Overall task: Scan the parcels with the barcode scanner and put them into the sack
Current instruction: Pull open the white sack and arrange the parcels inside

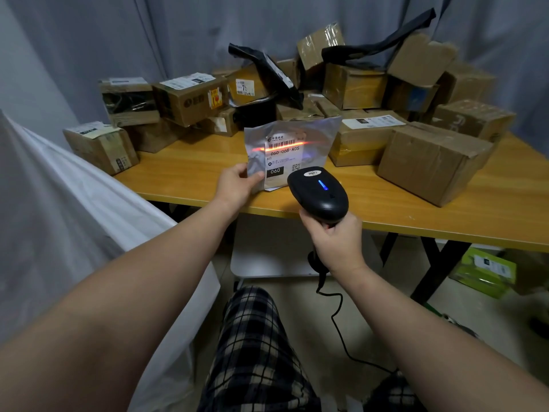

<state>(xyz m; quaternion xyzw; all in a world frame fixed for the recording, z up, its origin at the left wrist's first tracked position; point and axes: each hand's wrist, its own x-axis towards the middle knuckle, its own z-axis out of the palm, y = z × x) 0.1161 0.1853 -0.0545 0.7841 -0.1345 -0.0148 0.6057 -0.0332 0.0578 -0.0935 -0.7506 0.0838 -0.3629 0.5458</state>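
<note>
I see my left grip pinching the lower left corner of the silver parcel, the thumb on its front, and it holds the parcel upright over the table edge. My right grip is curled round the scanner handle, just right of the parcel. A red line lies across the barcode. The white sack is left of the left grip.

Handle of scanner mostly hidden inside right grip; left grip covers lower-left corner of grey parcel; fine print on its label too small to read; white sack cut off by left edge, surface by right edge.
</note>
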